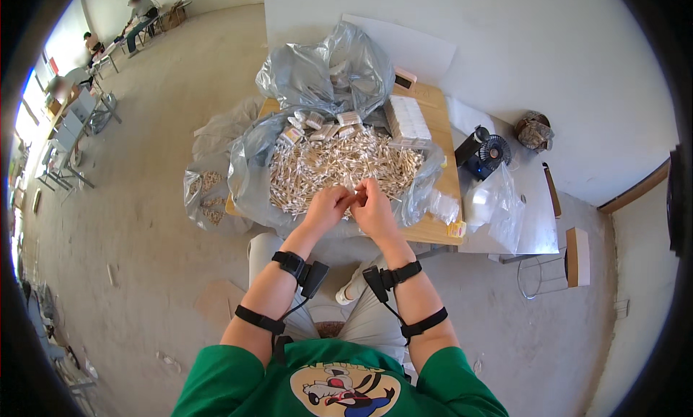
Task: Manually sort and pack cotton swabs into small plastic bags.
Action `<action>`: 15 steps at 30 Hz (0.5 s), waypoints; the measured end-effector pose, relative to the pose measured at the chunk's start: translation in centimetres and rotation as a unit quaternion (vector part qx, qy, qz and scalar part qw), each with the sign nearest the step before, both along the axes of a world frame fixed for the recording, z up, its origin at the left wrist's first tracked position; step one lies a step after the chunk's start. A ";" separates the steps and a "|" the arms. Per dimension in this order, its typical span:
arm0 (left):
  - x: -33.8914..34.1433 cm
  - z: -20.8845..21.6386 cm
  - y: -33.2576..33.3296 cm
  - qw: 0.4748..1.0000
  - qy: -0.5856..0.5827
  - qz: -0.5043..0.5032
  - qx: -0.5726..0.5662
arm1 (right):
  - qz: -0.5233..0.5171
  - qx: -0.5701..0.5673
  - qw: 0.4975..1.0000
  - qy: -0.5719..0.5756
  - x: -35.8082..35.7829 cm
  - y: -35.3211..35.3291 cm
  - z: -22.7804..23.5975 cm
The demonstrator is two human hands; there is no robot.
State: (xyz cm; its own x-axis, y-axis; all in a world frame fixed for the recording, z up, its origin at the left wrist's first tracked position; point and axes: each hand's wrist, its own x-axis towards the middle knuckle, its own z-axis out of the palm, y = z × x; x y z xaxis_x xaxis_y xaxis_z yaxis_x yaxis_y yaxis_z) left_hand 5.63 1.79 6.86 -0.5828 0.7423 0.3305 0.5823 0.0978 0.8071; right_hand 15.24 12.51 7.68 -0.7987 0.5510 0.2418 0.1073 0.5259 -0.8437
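Note:
A wide heap of cotton swabs [339, 161] lies on a grey plastic sheet [249, 157] spread over a wooden table. At the heap's near edge, my left hand [328, 206] and my right hand [372, 209] meet with fingertips pinched together. Whatever sits between the fingers is too small and covered to make out. Small bundled packs of swabs [314, 120] rest along the heap's far side. Beside them, at the far right, stands a block of stacked white packs [409, 120].
A large grey plastic bag [325, 67] bulges at the table's back. Left of the table hangs a clear bag holding swabs [209, 197]. On a side table to the right are a small black fan [494, 151] and a white plastic bag [494, 206]. People sit far left.

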 end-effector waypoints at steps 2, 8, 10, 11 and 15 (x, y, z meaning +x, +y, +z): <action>-0.1 -0.2 -0.1 1.000 -0.021 0.012 -0.006 | -0.045 0.038 0.998 0.009 0.1 0.2 -0.3; -0.2 -1.1 0.1 0.999 0.038 0.036 0.010 | -0.051 -0.035 0.996 0.064 -0.3 -0.2 -0.9; 0.0 -1.0 0.4 0.995 0.085 0.018 0.051 | -0.050 -0.015 0.997 0.063 -0.6 -0.2 -1.5; 0.0 -0.9 0.5 0.996 0.087 0.017 0.029 | -0.048 0.002 0.997 0.058 -0.8 -0.2 -1.8; 0.1 -0.5 0.3 0.997 0.063 0.029 -0.021 | -0.062 0.119 0.991 0.024 -0.5 1.2 -2.9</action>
State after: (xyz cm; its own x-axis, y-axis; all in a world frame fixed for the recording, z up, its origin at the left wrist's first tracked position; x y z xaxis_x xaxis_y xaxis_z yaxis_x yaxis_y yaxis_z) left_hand 5.74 2.14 6.32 -0.5818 0.7228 0.3729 0.6709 0.1673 0.7224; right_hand 14.78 13.69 4.78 -0.7127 0.5673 0.4125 0.1474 0.6960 -0.7027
